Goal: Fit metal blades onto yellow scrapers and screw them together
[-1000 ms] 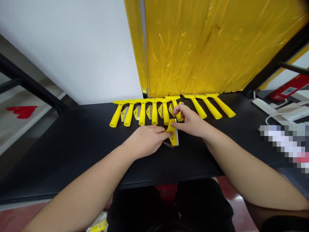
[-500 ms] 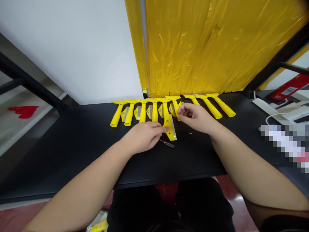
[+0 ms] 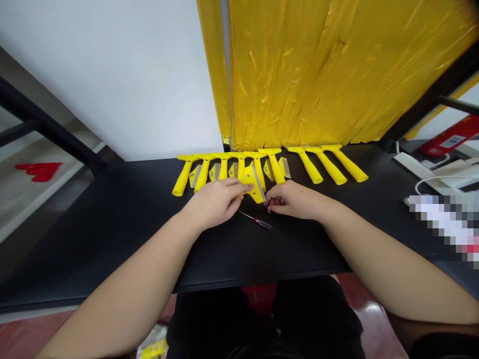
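My left hand [image 3: 220,202] is closed on a yellow scraper head [image 3: 254,187] with a metal blade along its right edge. To its right, my right hand [image 3: 290,199] has its fingers pinched low over the mat, by the blade's lower end; a tiny shiny piece shows at the fingertips, too small to name. A screwdriver [image 3: 263,223] with a clear and red handle lies just below both hands. Behind them stretches a row of yellow handles [image 3: 182,179], with small yellow pieces with blades [image 3: 194,175] lying between several of them.
Three more yellow handles [image 3: 331,167] lie at the right of the row. The black tabletop [image 3: 123,234] ends against a yellow plastic-wrapped stack [image 3: 284,75] and a white panel [image 3: 149,80]. White power strips and cables [image 3: 422,172] are at the right.
My left hand has shifted a little left and up, turning the scraper head. My right hand has come down and left to the tabletop, uncovering a bladed piece in the row.
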Demonstrator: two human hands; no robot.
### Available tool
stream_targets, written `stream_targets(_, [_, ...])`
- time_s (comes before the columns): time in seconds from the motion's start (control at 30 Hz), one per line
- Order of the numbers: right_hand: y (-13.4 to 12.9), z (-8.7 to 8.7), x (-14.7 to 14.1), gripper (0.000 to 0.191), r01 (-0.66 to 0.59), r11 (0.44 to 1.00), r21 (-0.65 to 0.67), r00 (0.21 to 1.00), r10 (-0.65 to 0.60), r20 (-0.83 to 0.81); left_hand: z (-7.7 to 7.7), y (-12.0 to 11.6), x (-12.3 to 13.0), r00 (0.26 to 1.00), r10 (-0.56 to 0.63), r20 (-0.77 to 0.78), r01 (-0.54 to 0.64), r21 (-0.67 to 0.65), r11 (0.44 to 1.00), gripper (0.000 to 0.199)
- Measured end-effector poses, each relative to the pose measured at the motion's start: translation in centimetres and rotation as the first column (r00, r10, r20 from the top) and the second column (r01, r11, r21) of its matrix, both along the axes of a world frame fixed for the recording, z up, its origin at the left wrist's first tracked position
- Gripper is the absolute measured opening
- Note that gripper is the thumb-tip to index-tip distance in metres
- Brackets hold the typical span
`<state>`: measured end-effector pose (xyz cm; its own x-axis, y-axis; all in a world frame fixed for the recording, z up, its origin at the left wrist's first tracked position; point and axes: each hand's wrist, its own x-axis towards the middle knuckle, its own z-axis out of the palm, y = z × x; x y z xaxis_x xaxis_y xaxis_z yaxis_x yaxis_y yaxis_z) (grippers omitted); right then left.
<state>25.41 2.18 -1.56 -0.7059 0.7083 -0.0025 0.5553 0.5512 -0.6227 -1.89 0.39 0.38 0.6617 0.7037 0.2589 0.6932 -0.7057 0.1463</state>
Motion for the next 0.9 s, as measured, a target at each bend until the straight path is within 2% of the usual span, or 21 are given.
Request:
stream_targets(0.23, [0.1,-0.3,-0.7,0.016,-0.003,0.996,0.086,0.999,0.0,0.033,-0.2,0.2,0.0,1.0,-0.029,-0.005,0.029,-0.031,0.999,0.042])
stream_targets(0.33, [0.2,0.1,-0.1,0.015,0.015,0.998,0.069,0.999,-0.017,0.032,-0.5,0.4,-0.1,0.999,-0.044,0.003,0.044,-0.045,0.998,0.042])
stream_targets(0.43, [0.7,0.4,1.0,0.005,0.059,0.998,-0.013,0.99,-0.06,-0.129,-0.7,0.5,0.1,0.998,-0.065,0.01,0.065,-0.029,0.997,0.04])
stream_targets(0.53, [1.1,0.2,1.4,0.011,0.135,0.991,-0.016,0.926,-0.132,-0.353,-0.9,0.4,0.4,0.997,-0.077,0.014,0.077,-0.017,0.997,0.04])
stream_targets(0.63, [1.0,-0.5,0.6,0.011,0.162,0.987,-0.02,0.896,-0.156,-0.416,-1.0,0.2,0.8,0.997,-0.07,0.027,0.07,-0.019,0.997,0.039])
stream_targets(0.73, [0.6,-1.2,-0.6,0.01,0.128,0.982,-0.142,0.887,-0.177,-0.427,-1.1,0.0,1.0,0.995,-0.082,0.061,0.083,-0.013,0.996,0.038])
stream_targets(0.83, [0.3,-1.5,-1.3,0.017,0.103,0.953,-0.286,0.86,-0.23,-0.456,-1.1,-0.2,1.1,0.992,-0.096,0.085,0.097,-0.01,0.995,0.036])
stream_targets(0.9, [0.2,-1.5,-1.6,0.024,0.105,0.938,-0.33,0.839,-0.262,-0.477,-1.1,-0.3,1.2,0.991,-0.097,0.091,0.098,-0.008,0.995,0.037])
